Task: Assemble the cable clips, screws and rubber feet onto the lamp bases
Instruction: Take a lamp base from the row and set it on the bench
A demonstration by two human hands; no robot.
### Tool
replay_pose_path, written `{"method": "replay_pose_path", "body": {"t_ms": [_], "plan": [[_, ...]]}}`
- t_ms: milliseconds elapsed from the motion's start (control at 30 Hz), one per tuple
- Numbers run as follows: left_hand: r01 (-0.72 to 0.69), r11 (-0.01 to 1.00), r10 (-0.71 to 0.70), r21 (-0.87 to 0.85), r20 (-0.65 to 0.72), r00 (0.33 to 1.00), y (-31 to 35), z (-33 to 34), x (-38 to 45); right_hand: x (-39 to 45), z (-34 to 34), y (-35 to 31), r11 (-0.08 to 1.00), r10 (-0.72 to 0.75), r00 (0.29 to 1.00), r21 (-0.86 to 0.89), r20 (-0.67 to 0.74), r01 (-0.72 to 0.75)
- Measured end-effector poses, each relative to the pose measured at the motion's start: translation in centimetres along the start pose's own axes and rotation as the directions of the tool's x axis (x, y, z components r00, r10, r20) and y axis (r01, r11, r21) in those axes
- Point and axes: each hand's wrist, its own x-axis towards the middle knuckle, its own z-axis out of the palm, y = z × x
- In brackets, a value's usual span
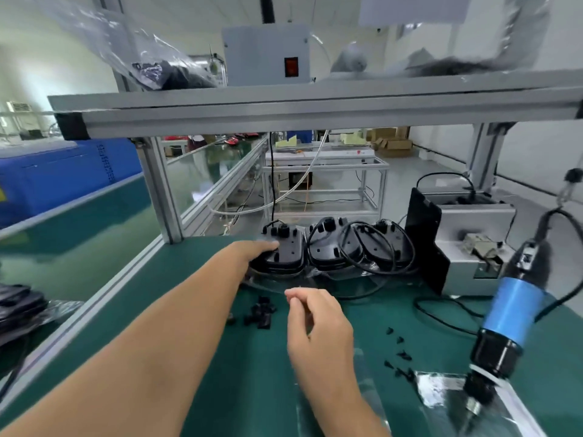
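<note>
Three stacks of black lamp bases stand in a row at the back of the green mat, their cords looped over them. My left hand (257, 250) reaches out and grips the left side of the leftmost lamp base (288, 252). My right hand (310, 316) hovers above the mat with thumb and fingertips pinched together; whether anything is between them is too small to tell. A heap of black cable clips (262, 312) lies just left of it. Small black rubber feet (399, 354) are scattered to its right.
A blue and black electric screwdriver (512, 313) hangs at the right over a clear bag (448, 392). A grey screw feeder (473, 244) stands at the back right. An aluminium frame shelf (284, 108) spans overhead. A conveyor (75, 222) runs at the left.
</note>
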Motion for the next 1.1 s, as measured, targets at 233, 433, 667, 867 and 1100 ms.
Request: {"method": "replay_pose_path", "body": {"t_ms": [233, 433, 667, 867, 1100], "plan": [[-0.136, 0.93, 0.105, -0.342, -0.107, 0.989, -0.4, -0.8, -1.3, 0.1, -0.2, 0.2, 0.998, 0.064, 0.997, -0.028, 0.031, -0.063], [-0.449, 0.872, 0.393, -0.196, -0.267, 0.88, -4.4, -2.6, -7.7, 1.3, -0.9, -0.7, 0.86, 0.4, 0.896, 0.257, 0.195, -0.44], [-0.486, 0.813, 0.46, -0.321, -0.157, 0.874, -8.0, 0.8, -15.5, 2.3, -1.7, -0.8, 0.715, 0.424, 0.87, 0.497, 0.251, -0.492], [0.121, 0.612, 0.264, -0.782, 0.346, 0.9, -3.1, -3.0, -11.8, 1.7, -2.6, -0.7, 0.648, 0.397, 0.835, 0.528, 0.381, -0.549], [-0.027, 0.437, 0.279, -0.899, 0.107, 0.954, 2.2, -7.9, -11.7, 1.6, -2.7, -1.3, 0.663, 0.394, 0.814, 0.481, 0.426, -0.573]]}}
